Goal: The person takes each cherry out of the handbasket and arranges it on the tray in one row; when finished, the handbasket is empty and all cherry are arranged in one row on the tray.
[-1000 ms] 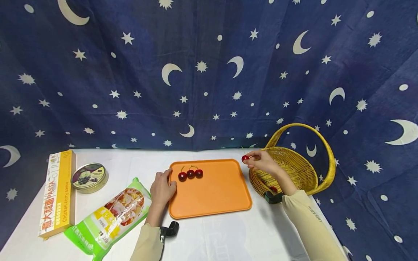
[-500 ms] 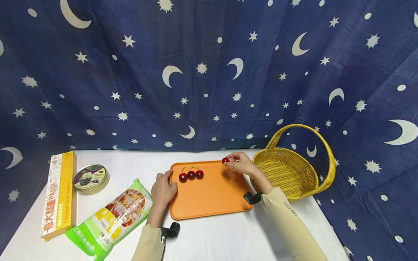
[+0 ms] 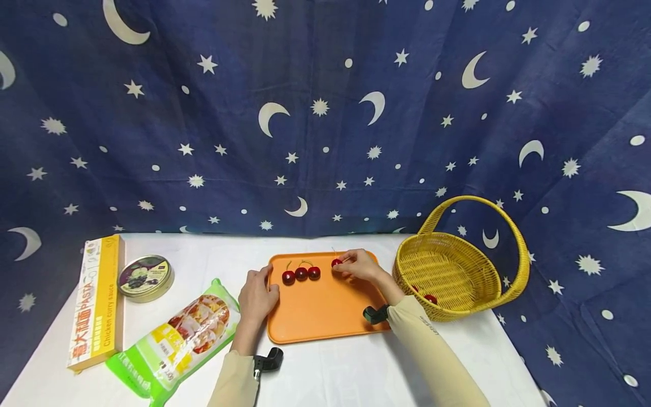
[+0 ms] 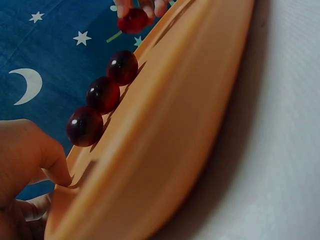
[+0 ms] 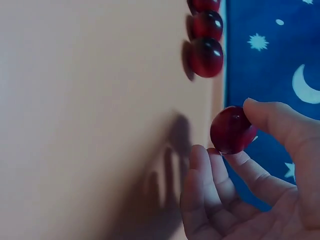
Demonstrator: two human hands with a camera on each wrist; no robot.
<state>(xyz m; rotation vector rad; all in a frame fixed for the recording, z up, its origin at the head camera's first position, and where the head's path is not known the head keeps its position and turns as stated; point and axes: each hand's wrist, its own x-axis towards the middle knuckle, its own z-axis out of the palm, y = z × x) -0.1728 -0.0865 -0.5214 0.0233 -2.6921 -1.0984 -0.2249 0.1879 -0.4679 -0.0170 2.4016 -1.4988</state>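
Observation:
My right hand point(image 3: 360, 264) pinches a dark red cherry point(image 5: 232, 130) between thumb and fingertips, over the upper right part of the orange tray point(image 3: 325, 308); its thin stem points up. Three cherries stand side by side near the tray's far edge: a left one point(image 3: 288, 277), a middle one point(image 3: 301, 273) and a right one point(image 3: 314, 273). At the tray's left side, my left hand point(image 3: 256, 297) grips the rim, thumb over the edge and other fingers outside it, as the left wrist view shows.
Right of the tray stands a yellow wicker basket point(image 3: 458, 271) with a tall handle; red cherries point(image 3: 430, 298) show at its near side. On the left lie a pasta box point(image 3: 96, 305), a round tin point(image 3: 146, 278) and a green food bag point(image 3: 178, 339). A starry curtain point(image 3: 325, 130) hangs behind.
My right hand has carried the cherry from beside the basket leftward over the tray, nearer the row of three. The left hand has stayed at the tray's rim.

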